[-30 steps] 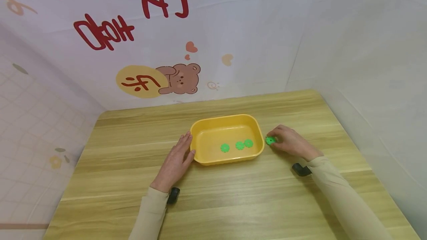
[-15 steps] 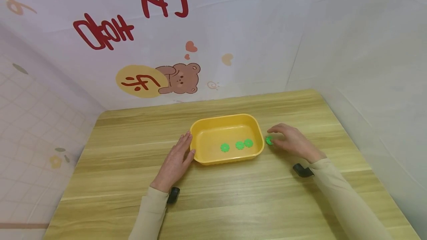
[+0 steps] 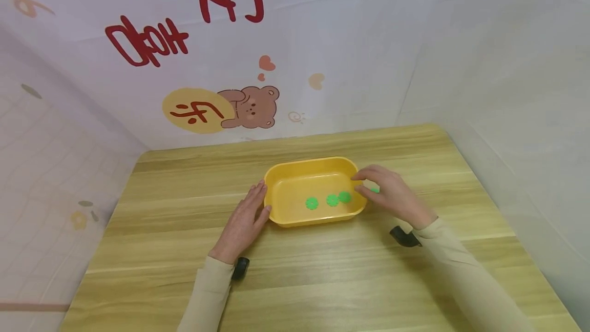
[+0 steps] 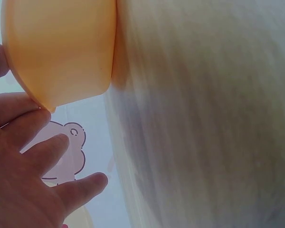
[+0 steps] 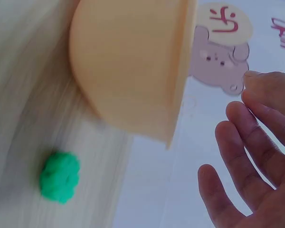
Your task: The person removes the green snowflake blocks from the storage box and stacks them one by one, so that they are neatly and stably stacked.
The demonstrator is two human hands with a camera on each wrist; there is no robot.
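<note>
The yellow plastic basin [image 3: 295, 222] holds three green flower-shaped discs [image 3: 312, 203] on its floor. My left hand [image 3: 241, 227] rests against the basin's left end, its fingers extended. In the left wrist view, the fingertips touch the basin's rim [image 4: 52, 110]. Above the basin's right rim hovers my right hand [image 3: 392, 194], thumb and fingers apart. The right wrist view shows nothing between those fingers [image 5: 249, 156]. Below it, just right of the basin, a green notched piece [image 5: 60, 176] lies on the table, partly hidden by the hand in the head view; it looks thicker than one disc.
The wood-grain table [image 3: 313, 281] reaches a white printed curtain [image 3: 359, 55] at the back and both sides. A black wrist mount [image 3: 405, 236] hangs at the right wrist and another [image 3: 240, 269] at the left.
My right hand has let go of the green piece beside the basin, then risen and moved left over the basin's right rim. The left hand stays at the basin's end.
</note>
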